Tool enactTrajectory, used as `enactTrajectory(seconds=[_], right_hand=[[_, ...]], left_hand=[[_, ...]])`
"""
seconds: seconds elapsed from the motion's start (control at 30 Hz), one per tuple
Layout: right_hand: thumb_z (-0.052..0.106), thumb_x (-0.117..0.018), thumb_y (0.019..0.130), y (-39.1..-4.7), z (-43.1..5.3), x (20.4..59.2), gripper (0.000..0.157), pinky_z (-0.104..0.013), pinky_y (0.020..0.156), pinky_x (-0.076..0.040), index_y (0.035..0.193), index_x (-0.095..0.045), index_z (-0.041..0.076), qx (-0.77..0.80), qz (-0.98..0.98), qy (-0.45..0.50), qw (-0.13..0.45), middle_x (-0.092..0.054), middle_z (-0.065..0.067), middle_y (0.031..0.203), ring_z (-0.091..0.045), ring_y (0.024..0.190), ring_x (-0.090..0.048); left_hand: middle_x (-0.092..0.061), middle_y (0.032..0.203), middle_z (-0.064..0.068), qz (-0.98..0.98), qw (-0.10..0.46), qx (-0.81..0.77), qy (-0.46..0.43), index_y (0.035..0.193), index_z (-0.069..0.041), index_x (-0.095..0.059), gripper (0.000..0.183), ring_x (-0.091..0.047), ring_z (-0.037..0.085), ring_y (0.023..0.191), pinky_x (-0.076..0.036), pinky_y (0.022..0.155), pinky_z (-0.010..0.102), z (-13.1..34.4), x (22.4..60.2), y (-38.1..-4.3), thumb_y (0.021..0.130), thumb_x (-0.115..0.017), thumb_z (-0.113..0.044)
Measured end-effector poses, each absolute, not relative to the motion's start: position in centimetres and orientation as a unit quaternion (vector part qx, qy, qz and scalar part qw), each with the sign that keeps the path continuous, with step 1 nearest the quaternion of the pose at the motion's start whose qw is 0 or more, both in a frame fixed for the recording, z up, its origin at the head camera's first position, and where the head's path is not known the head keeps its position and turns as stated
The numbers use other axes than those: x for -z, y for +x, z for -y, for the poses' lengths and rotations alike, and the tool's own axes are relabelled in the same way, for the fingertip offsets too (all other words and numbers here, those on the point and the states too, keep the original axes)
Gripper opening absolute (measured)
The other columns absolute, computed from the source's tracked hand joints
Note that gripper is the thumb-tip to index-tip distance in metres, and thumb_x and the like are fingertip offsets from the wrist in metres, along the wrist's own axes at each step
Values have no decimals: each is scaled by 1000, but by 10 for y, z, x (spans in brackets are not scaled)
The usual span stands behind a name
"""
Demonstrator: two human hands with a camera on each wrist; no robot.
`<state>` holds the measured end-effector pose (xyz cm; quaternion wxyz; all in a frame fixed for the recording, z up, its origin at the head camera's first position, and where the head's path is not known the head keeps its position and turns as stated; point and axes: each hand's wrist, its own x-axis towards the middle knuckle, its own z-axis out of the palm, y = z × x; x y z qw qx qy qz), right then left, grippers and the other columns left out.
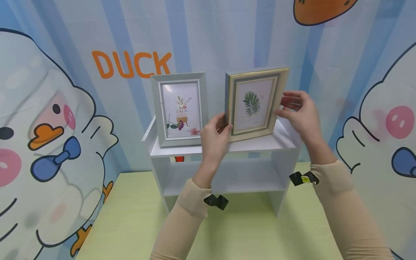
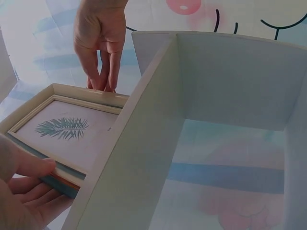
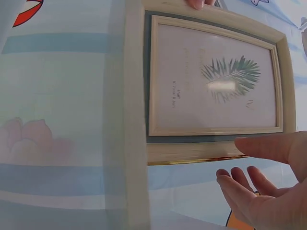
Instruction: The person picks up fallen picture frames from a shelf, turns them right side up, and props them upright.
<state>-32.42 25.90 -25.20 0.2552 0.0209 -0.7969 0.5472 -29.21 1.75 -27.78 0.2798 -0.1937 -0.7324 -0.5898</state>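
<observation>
A cream picture frame with a gold edge (image 1: 255, 103) stands on the top of a white shelf unit (image 1: 250, 146), angled slightly, showing a green palm leaf print. My left hand (image 1: 215, 141) pinches its lower left side, thumb along the front and fingers curled at the side. At the opposite side is my right hand (image 1: 301, 115), fingers loosely bent. In the right wrist view its thumb (image 3: 261, 146) lies at the frame's border, while the other fingers sit just outside the edge, apart from the thumb. A silver-grey picture frame (image 1: 180, 108) with a potted-plant print stands left of it.
The shelf unit has a lower shelf (image 1: 250, 177) and raised side panels. It stands on a pale green-yellow tabletop (image 1: 130, 209). Close behind hangs a blue striped curtain (image 1: 214, 36) with cartoon ducks and orange lettering.
</observation>
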Motion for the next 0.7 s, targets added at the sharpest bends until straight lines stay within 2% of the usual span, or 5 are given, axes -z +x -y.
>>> enactTrajectory(seconds=[0.1,0.33,0.5,0.7], right_hand=[[24,-76,68,-321,-259,247,58,-23,89,-46,119,-50,24,-564,780,22,271,-54,1,117,-15,109,-51],[18,-68,76,-279,-234,215,48,-26,93,-44,120,-50,17,-550,778,25,303,-54,-5,117,-13,108,-52],[17,-68,76,-274,-233,207,45,-25,93,-43,119,-51,14,-562,766,28,312,-54,-4,117,-10,105,-53],[21,-69,75,-276,-232,202,42,-22,93,-43,114,-54,14,-575,745,40,337,-55,-4,116,-13,107,-52]], left_hand=[[-64,98,7,729,287,589,-198,110,-6,-59,32,-61,11,88,-50,77,18,-18,279,-291,79,-64,-7],[-65,93,5,722,306,590,-190,105,-6,-61,30,-62,9,83,-51,74,18,-22,280,-286,76,-68,-7],[-66,88,5,706,331,596,-193,102,-5,-62,30,-62,9,80,-52,71,18,-26,282,-285,73,-70,-4],[-66,85,5,689,371,589,-204,98,-6,-64,29,-62,10,76,-53,70,19,-33,284,-282,70,-72,-3]])
